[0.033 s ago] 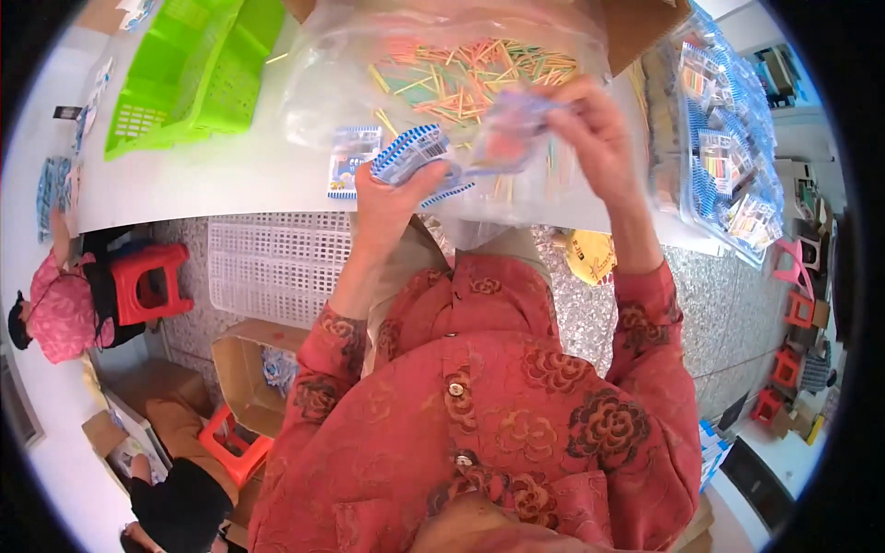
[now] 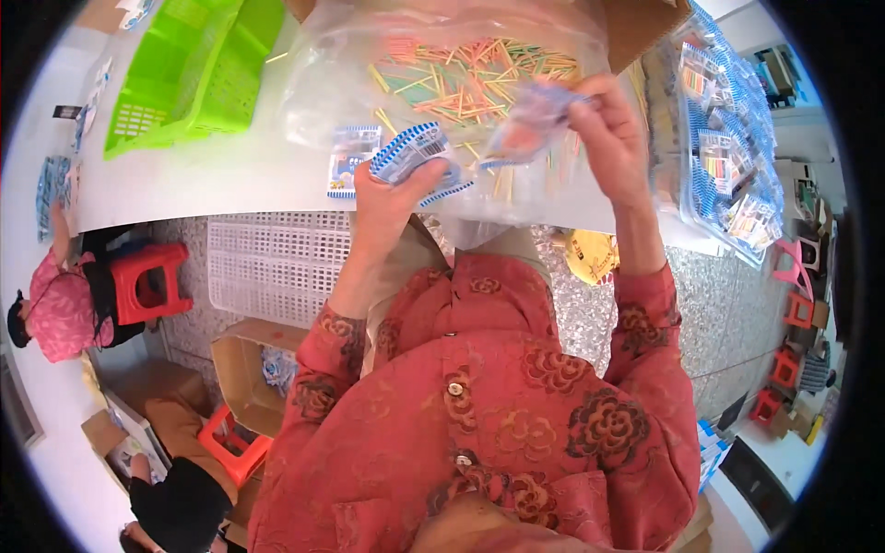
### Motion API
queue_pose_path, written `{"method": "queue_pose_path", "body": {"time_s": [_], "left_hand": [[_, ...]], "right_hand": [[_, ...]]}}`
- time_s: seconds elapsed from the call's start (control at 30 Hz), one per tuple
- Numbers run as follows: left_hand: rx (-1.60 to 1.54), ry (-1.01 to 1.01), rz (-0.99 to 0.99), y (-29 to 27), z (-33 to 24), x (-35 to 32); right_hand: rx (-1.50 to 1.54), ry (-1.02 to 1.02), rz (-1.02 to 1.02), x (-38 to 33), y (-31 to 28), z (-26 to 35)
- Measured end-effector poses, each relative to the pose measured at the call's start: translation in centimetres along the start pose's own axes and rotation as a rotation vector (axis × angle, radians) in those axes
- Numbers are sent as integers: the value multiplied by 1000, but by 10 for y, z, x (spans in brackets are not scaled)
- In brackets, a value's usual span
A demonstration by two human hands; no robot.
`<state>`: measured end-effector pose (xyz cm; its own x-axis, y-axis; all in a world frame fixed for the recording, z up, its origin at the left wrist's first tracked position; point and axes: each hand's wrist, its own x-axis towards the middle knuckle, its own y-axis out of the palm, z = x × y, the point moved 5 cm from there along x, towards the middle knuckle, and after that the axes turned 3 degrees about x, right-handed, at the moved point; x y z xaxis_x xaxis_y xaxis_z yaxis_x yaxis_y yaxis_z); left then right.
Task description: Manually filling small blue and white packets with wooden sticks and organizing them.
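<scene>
My left hand [image 2: 392,198] is closed round a few blue-and-white striped plastic packets [image 2: 417,149], with the thumb on top. At its left, another flat packet [image 2: 348,164] lies on the white table. My right hand [image 2: 610,143] pinches a single clear-and-blue packet [image 2: 527,131] by its edge; this packet is blurred, with a pinkish patch on it. It hangs apart from the packets in my left hand. Beneath and beyond both hands, thin pink, yellow and green sticks [image 2: 475,78] lie loose on a clear plastic sheet or bag [image 2: 313,97].
A green basket [image 2: 217,88] stands at the left of the table [image 2: 138,189]. On the right, a clear bin [image 2: 687,175] is heaped with striped packets. A cardboard box [image 2: 636,32] sits at the far side. Below are a white crate [image 2: 267,267], red stools [image 2: 152,281] and two other people.
My right hand has shifted slightly right, taking its packet away from those in my left hand. My left hand has barely moved.
</scene>
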<state>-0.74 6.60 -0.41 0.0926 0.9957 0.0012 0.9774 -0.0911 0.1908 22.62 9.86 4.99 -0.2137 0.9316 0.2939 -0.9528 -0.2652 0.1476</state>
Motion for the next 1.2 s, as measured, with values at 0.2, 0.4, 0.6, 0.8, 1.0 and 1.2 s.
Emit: {"method": "queue_pose_path", "body": {"time_s": [0.2,0.4,0.6,0.8,1.0,1.2], "left_hand": [[-15,-25,-65,-1,0,-1],[40,-7,-88,0,-3,-2],[2,-35,-35,10,-10,-2],[-74,-74,-39,13,0,-1],[6,-98,14,20,-1,-6],[59,-52,59,17,-5,-13]], "right_hand": [[-108,133,-350,-23,-89,-27],[-241,210,-448,-51,-147,-72],[-726,76,-534,-50,-147,-81],[-905,-107,-355,-30,-62,-22],[-556,-33,133,-4,54,10],[-745,-242,322,9,88,11]]}}
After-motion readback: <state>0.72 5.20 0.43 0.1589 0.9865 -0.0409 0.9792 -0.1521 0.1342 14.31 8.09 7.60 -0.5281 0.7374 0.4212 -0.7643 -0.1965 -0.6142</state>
